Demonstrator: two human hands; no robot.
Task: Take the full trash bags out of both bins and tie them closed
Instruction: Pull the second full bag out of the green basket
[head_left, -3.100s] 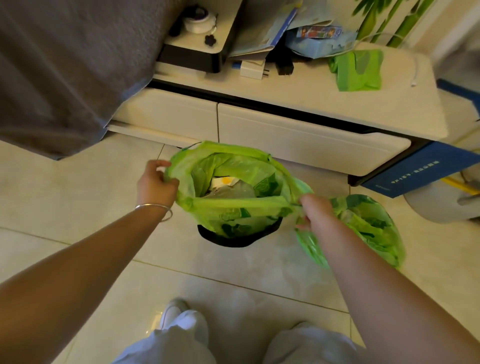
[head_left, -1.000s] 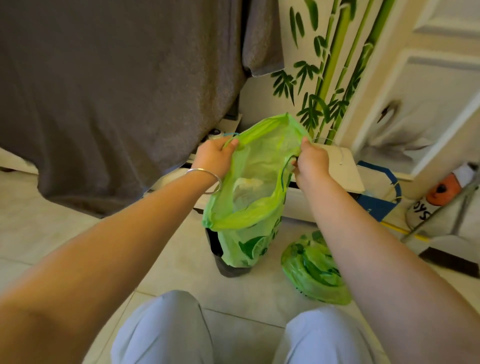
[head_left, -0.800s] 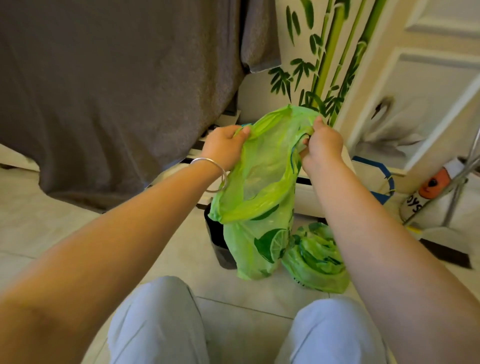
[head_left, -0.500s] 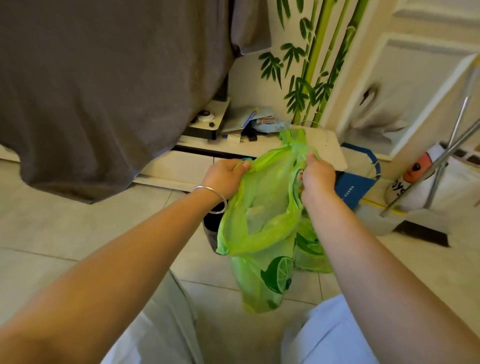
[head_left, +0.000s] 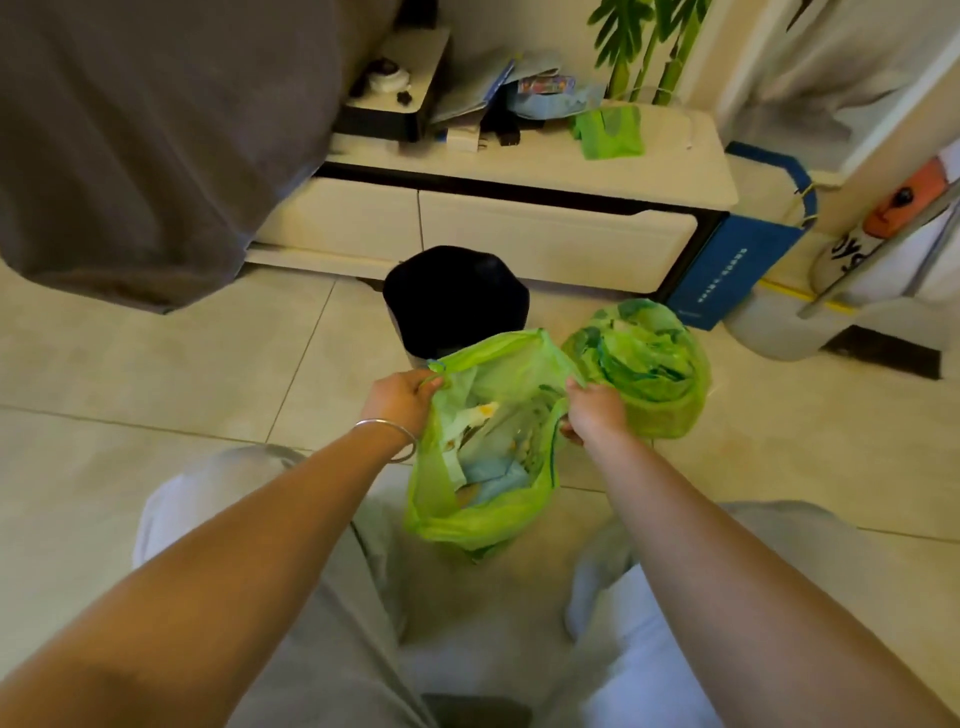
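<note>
A green trash bag (head_left: 488, 519) full of rubbish hangs open between my knees, just above the tiled floor. My left hand (head_left: 402, 400) grips its left rim and my right hand (head_left: 592, 413) grips its right rim. Behind the bag stands a black bin (head_left: 457, 296) with no liner in it. A second green bag (head_left: 644, 364) sits on the floor to the right of the bin, its top bunched together.
A low cream cabinet (head_left: 519, 234) with drawers runs behind the bin, cluttered on top with papers and a folded green bag (head_left: 608, 132). A grey cloth (head_left: 156, 130) hangs at the left. A blue box (head_left: 737, 270) and a metal pole (head_left: 883, 249) stand at the right.
The bag has come clear of the black bin and moved down and toward me, from chest height to just above the floor. Both hands keep their hold on its rim.
</note>
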